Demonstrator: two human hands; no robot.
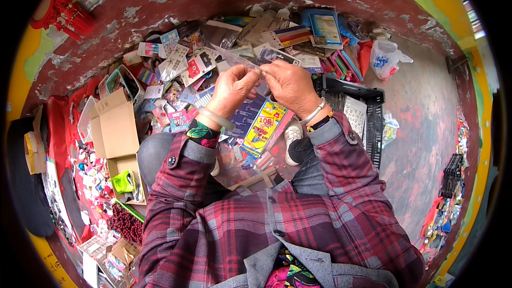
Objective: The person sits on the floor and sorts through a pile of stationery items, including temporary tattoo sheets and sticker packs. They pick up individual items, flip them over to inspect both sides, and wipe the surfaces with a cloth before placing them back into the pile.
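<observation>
both forearms, in red plaid sleeves, come up from the lower edge and bend inward so the hands meet in front of the chest, above the lap. the left hand (232, 88) is raised with its back toward the camera, wrist cocked, a pale bangle (216, 118) on the wrist; its fingers are curled together and pinch the near edge of a clear plastic sleeve (240, 60). the right hand (290, 84) sits just beside it, knuckles up, thumb and fingers closed on the same sleeve at its right end; a white bangle (313, 112) and a thin beaded bracelet circle that wrist. the two hands nearly touch at the fingertips. the clear plastic sleeve is held in the air between them, its free corner sticking out up and to the left over the heap of packets on the floor.

below the hands lies a yellow printed packet (265, 126) on a dark blue one. to the left stands an open cardboard box (118, 128), with a pile of dark red beads (127, 223) nearer the lower edge. a black plastic crate (356, 108) sits to the right, and a white plastic bag (385, 57) lies beyond it.
</observation>
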